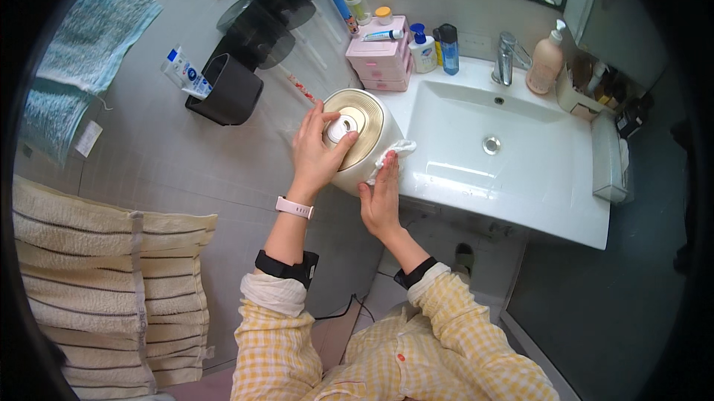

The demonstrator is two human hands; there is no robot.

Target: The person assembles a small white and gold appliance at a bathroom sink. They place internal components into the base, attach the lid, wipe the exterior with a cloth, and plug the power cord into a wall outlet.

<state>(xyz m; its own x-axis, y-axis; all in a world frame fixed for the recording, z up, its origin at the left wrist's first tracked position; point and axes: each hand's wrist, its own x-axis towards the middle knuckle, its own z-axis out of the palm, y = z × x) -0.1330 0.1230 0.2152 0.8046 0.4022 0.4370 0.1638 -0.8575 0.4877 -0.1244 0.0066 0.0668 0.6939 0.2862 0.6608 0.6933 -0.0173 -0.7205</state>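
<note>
Grip: left hand (320, 154) is spread, thumb and fingers apart, on gold-topped white drum (373, 127); white cloth (403, 147) is pressed to its side under right hand (381, 204), pinch can't be told. Drum is located at left end of glossy white sink (461, 170), near pink drawers (379, 62). Gray wall (149, 152) is hung with black cups (260, 29).

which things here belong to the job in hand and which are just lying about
In hand:
- white drum-shaped object, gold-ringed top, left hand touching
- crumpled white cloth or tissue, right hand on it

Just lying about:
- pink plastic drawer unit
- peach plastic pump bottle
</note>
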